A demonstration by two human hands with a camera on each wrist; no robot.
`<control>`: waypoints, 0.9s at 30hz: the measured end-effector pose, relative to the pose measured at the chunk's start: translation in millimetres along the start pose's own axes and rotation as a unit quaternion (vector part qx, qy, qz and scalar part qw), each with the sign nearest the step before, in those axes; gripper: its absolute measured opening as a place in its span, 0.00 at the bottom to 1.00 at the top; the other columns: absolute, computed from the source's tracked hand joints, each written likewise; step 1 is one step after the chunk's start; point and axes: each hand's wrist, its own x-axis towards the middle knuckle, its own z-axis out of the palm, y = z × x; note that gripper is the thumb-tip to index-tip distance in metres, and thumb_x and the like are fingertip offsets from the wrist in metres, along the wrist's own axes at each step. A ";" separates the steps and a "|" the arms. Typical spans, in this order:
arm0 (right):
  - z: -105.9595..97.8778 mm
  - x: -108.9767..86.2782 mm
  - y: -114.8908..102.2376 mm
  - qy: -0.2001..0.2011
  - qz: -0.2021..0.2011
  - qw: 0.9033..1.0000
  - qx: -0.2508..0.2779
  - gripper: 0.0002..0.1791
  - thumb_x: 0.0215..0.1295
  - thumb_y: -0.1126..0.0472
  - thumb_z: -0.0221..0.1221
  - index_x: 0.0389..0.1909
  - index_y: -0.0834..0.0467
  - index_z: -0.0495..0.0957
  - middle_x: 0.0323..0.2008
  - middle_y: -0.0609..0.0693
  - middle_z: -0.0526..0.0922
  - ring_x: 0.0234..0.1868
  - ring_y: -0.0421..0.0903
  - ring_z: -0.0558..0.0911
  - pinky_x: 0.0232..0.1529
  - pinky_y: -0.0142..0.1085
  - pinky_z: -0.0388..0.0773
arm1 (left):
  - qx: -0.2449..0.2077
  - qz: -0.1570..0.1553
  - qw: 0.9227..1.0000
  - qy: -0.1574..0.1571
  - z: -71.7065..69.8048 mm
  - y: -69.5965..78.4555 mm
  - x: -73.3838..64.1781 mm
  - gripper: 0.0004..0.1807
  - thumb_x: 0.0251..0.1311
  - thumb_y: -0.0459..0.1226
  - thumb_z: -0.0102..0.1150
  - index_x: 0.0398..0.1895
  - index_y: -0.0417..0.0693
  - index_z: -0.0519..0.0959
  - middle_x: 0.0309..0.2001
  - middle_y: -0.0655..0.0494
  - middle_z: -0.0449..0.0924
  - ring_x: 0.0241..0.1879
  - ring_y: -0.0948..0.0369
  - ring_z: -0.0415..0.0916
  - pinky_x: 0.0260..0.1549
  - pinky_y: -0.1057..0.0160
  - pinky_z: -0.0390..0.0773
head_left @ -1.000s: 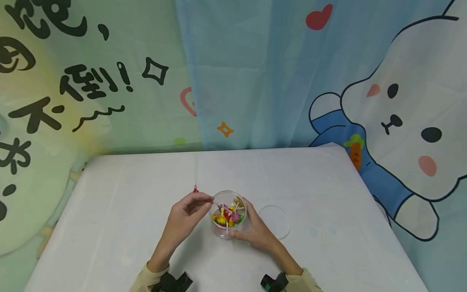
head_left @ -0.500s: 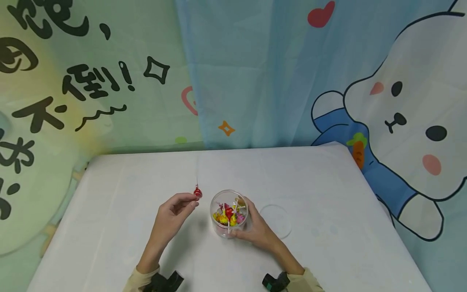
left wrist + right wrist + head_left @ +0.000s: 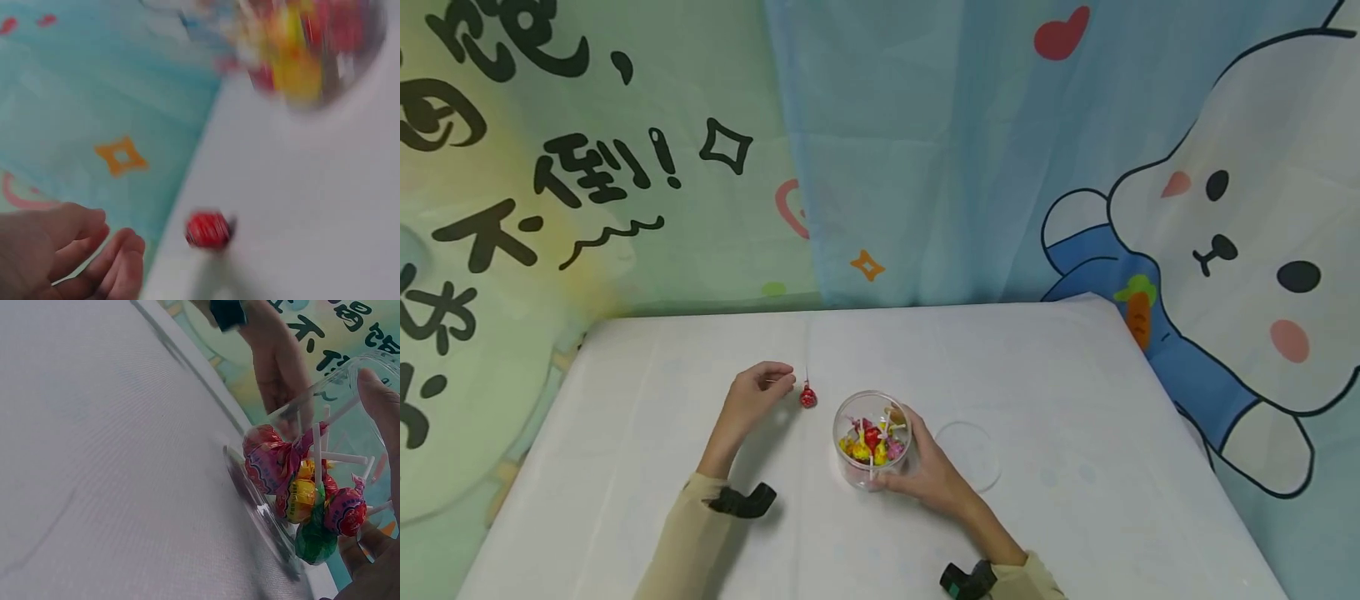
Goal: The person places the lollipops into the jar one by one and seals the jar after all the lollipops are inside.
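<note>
My right hand (image 3: 925,467) grips a clear round jar (image 3: 850,475) on the white table, its fingers and thumb round the right side. Inside are several wrapped lollipops (image 3: 300,500) in red, yellow, pink and green, their white sticks at various angles. To the jar's left, a red-wrapped lollipop (image 3: 808,397) lies on the table, its thin stick pointing toward the back. My left hand (image 3: 758,396) is just left of it and apart from it. In the left wrist view, the fingers and thumb bend loosely with nothing between them, beside the red lollipop (image 3: 208,230).
A clear ring-shaped piece (image 3: 998,467), perhaps a lid, lies on the table (image 3: 1075,517) right of the jar. Behind the table's back edge hangs a printed curtain (image 3: 895,150). Each wrist wears a black camera (image 3: 745,502).
My left hand has gone from the jar's rim leftward to the red lollipop, then farther back beside its stick. My right hand and the jar have stayed in place.
</note>
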 end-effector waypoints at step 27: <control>-0.4 -0.4 0.2 -0.004 -0.008 1.000 0.001 0.57 0.48 0.51 0.73 0.75 0.48 0.48 0.76 0.51 0.55 0.78 0.55 0.51 0.73 0.61 0.45 | 0.142 0.024 0.985 -0.090 8.0 4.7 43.7 0.12 0.64 0.33 0.55 0.47 0.44 0.83 0.48 0.46 0.84 0.47 0.51 0.81 0.44 0.55 0.80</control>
